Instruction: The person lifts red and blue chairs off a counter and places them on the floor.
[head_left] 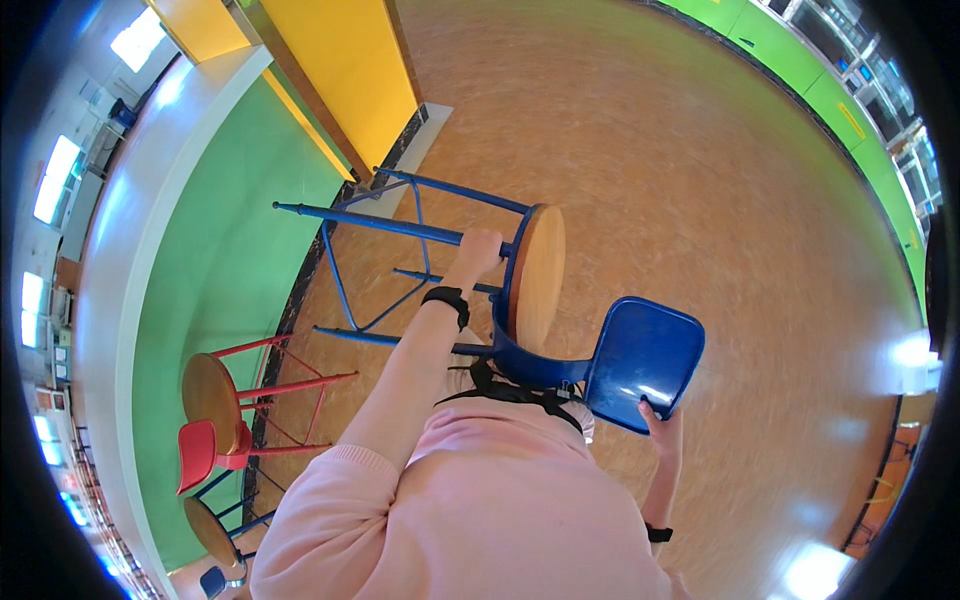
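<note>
A blue metal high stool [385, 222] is tipped on its side in front of me, its legs pointing left. Its round wooden seat [541, 275] stands nearly on edge, facing right. My left hand [482, 249] is closed around a blue leg just under the seat. At the near right, my right hand [664, 430] grips the lower edge of the blue backrest [648, 362], with the thumb on its front face and the other fingers mostly hidden behind. Whether the leg ends touch the floor, I cannot tell.
A green-fronted counter [225, 270] with a pale top runs along the left, ending at a yellow panel [350, 75]. Beside it stand a red stool [215, 400] and another blue stool [212, 530]. Green cabinets [835, 110] line the far right, past brown floor [760, 250].
</note>
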